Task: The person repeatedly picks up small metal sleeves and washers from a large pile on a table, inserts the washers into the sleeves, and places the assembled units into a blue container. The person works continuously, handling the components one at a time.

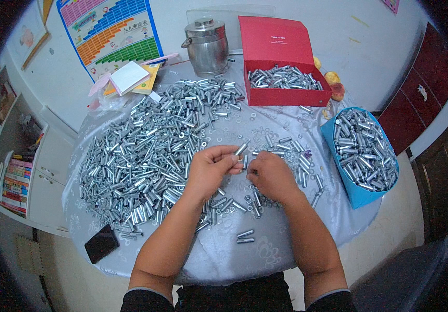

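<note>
Over the middle of the table, my left hand (pixel 211 167) pinches a short shiny metal tube (pixel 242 147) between thumb and fingers, its end tilted up to the right. Close beside it, my right hand (pixel 274 177) has its fingers curled together; whatever they hold is hidden or too small to make out. Another small metal tube (pixel 245 161) shows between the two hands, and I cannot tell whether it is held. A large heap of loose metal tubes and bolts (pixel 135 151) spreads left of my hands. Flat washers and more tubes lie around my right hand.
A red box (pixel 286 97) with its lid up holds metal pieces at the back. Right of the table, a blue bin (pixel 362 200) is full of them. A steel pot (pixel 207 49), some papers (pixel 129 78) and a dark phone (pixel 101 244) are on the table.
</note>
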{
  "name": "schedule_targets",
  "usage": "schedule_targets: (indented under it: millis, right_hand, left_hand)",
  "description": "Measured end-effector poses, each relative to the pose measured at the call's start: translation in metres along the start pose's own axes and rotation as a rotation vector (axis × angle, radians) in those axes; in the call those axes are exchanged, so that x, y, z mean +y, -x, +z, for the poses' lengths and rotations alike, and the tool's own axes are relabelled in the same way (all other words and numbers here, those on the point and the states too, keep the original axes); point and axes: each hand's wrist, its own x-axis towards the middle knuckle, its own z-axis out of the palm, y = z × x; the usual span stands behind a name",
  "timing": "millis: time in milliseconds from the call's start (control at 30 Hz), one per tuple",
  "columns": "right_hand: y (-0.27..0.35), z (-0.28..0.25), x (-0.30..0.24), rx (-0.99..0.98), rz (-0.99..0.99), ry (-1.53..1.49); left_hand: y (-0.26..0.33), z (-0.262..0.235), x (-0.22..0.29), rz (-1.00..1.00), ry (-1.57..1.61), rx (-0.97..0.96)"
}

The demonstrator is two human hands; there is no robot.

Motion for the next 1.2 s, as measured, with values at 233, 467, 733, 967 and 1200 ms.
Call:
schedule_targets:
  millis: [233,467,733,967,1200]
  right_hand:
    - [0.002,0.009,0.000,0.084,-0.014,0.051]
    - [-0.007,-0.015,0.003,0.337,0.314,-1.110]
    - [-0.009,-0.008,0.009,0.271,0.272,-1.176]
    - [-0.008,-0.009,0.008,0.255,0.277,-1.207]
    - [-0.008,-0.014,0.005,0.327,0.244,-1.195]
  left_hand:
    - [0.001,0.001,-0.001,0.006,-0.051,-0.007]
    - [0.004,0.004,0.000,-0.017,-0.062,-0.036]
    - [0.007,0.007,0.003,-0.041,-0.046,-0.084]
    - [0.007,0.007,0.006,-0.043,-0.032,-0.045]
    - [0.006,0.006,0.005,-0.021,-0.029,-0.054]
